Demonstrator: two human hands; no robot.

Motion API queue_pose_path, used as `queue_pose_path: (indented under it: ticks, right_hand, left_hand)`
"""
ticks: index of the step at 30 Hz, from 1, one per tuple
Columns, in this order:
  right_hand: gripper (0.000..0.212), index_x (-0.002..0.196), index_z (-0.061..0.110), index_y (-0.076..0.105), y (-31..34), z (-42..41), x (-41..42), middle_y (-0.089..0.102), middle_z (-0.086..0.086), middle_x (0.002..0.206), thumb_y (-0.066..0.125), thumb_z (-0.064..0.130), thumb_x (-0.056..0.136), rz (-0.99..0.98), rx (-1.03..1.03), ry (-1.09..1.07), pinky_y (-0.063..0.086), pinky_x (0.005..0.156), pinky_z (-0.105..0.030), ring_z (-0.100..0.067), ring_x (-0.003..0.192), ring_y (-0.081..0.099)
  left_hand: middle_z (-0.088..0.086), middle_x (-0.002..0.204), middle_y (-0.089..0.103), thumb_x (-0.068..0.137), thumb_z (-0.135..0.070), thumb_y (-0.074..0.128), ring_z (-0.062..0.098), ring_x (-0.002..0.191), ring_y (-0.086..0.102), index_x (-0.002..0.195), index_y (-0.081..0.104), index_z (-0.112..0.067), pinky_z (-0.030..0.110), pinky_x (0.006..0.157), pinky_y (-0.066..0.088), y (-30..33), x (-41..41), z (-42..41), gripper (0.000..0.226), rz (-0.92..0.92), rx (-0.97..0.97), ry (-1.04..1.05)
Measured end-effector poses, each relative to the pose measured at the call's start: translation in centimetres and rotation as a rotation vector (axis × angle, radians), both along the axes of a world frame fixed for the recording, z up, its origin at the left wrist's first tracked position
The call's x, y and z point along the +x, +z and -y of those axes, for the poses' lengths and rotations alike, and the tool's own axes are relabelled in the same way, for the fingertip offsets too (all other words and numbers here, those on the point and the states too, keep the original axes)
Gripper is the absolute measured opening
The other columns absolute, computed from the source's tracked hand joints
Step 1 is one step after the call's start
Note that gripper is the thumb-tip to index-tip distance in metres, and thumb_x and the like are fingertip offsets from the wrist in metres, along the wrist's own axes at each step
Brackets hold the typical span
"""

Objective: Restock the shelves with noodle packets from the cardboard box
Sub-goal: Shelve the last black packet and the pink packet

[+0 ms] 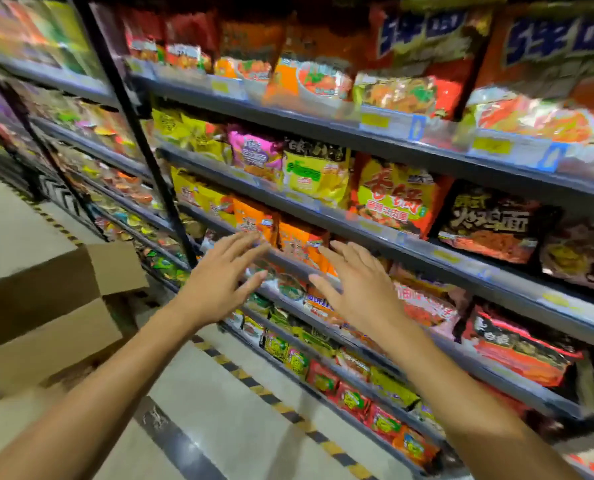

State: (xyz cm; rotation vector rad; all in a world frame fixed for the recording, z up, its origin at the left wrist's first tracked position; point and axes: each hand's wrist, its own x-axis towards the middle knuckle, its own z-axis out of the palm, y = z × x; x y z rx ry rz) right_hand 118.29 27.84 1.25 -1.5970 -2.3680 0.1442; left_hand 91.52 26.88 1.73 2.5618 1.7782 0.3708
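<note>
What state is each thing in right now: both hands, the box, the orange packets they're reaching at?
left hand: open, fingers spread, holding nothing, raised in front of the shelf.
right hand: open, fingers spread, holding nothing, beside the left.
cardboard box: on the floor at left, top flaps open; contents not visible.
orange packets: standing upright on the shelf just beyond the fingertips; contact unclear.
shelves: stocked with packets on every level in view.

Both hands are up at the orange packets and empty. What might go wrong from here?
1. The orange packets lean over the shelf edge; the open left hand or right hand may knock one off.
2. The cardboard box sits behind the left arm, so turning back for stock might bump its raised flap.
3. The picture is motion-blurred, so packet labels are hard to match.
</note>
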Motion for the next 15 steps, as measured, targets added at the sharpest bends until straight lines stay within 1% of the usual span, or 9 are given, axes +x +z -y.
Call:
queue_pose_path:
  ticks: [3, 6, 7, 9, 11, 13, 15]
  right_hand:
    - [0.079, 0.148, 0.027, 0.044, -0.7, -1.3, -9.5, 0.045, 0.000, 0.152, 0.015, 0.073, 0.092, 0.049, -0.019, 0.112, 0.033, 0.116, -0.047, -0.027, 0.144, 0.034]
    - [0.085, 0.148, 0.026, 0.044, -1.7, -2.2, -20.3, 0.044, 0.002, 0.152, 0.010, 0.075, 0.089, 0.116, -0.048, 0.233, 0.034, 0.115, -0.045, -0.025, 0.143, 0.034]
    - [0.087, 0.148, 0.026, 0.043, -2.0, -2.4, -24.0, 0.044, 0.002, 0.152, 0.008, 0.077, 0.087, 0.129, -0.055, 0.270, 0.034, 0.115, -0.044, -0.024, 0.143, 0.034]
    - [0.096, 0.150, 0.029, 0.040, -2.6, -2.7, -31.0, 0.041, 0.003, 0.155, 0.001, 0.083, 0.082, 0.123, -0.080, 0.341, 0.031, 0.117, -0.044, -0.024, 0.145, 0.031]
    - [0.099, 0.152, 0.031, 0.037, -3.2, -2.6, -37.6, 0.036, 0.004, 0.158, -0.002, 0.086, 0.079, 0.125, -0.121, 0.416, 0.027, 0.119, -0.043, -0.023, 0.147, 0.028]
    - [0.093, 0.152, 0.031, 0.036, -4.3, -2.9, -43.5, 0.033, 0.005, 0.160, 0.005, 0.084, 0.082, 0.138, -0.178, 0.473, 0.025, 0.121, -0.042, -0.022, 0.148, 0.026]
    - [0.096, 0.154, 0.031, 0.032, -5.5, -3.6, -48.4, 0.032, 0.005, 0.161, 0.005, 0.088, 0.081, 0.142, -0.226, 0.531, 0.024, 0.121, -0.042, -0.021, 0.148, 0.026]
  left_hand:
    - [-0.001, 0.156, 0.038, 0.099, -0.061, 0.025, 0.021, 0.146, 0.027, 0.146, 0.046, -0.024, 0.045, 0.120, 0.026, -1.1, -9.7, 2.4, 0.064, -0.010, 0.004, 0.127]
    - [0.002, 0.152, 0.045, 0.100, -0.061, 0.022, 0.024, 0.142, 0.035, 0.142, 0.053, -0.020, 0.044, 0.118, 0.030, -2.6, -20.3, 5.5, 0.066, -0.032, -0.024, 0.248]
    - [0.003, 0.150, 0.047, 0.100, -0.063, 0.019, 0.026, 0.140, 0.038, 0.141, 0.054, -0.019, 0.044, 0.118, 0.029, -3.3, -23.7, 6.7, 0.070, -0.037, -0.049, 0.304]
    - [0.005, 0.149, 0.049, 0.096, -0.069, 0.010, 0.028, 0.139, 0.039, 0.142, 0.053, -0.019, 0.039, 0.118, 0.021, -4.7, -29.9, 8.8, 0.081, -0.040, -0.104, 0.428]
    - [0.004, 0.155, 0.041, 0.089, -0.076, 0.002, 0.029, 0.144, 0.032, 0.146, 0.047, -0.021, 0.037, 0.119, 0.014, -6.2, -35.3, 11.1, 0.091, 0.009, -0.150, 0.545]
    - [0.001, 0.160, 0.031, 0.085, -0.080, 0.002, 0.026, 0.148, 0.024, 0.151, 0.040, -0.023, 0.036, 0.120, 0.008, -7.7, -40.2, 13.1, 0.094, 0.064, -0.185, 0.639]
    - [-0.001, 0.161, 0.027, 0.082, -0.084, 0.002, 0.023, 0.149, 0.019, 0.153, 0.034, -0.026, 0.040, 0.123, 0.010, -9.3, -44.7, 14.4, 0.097, 0.085, -0.236, 0.738]
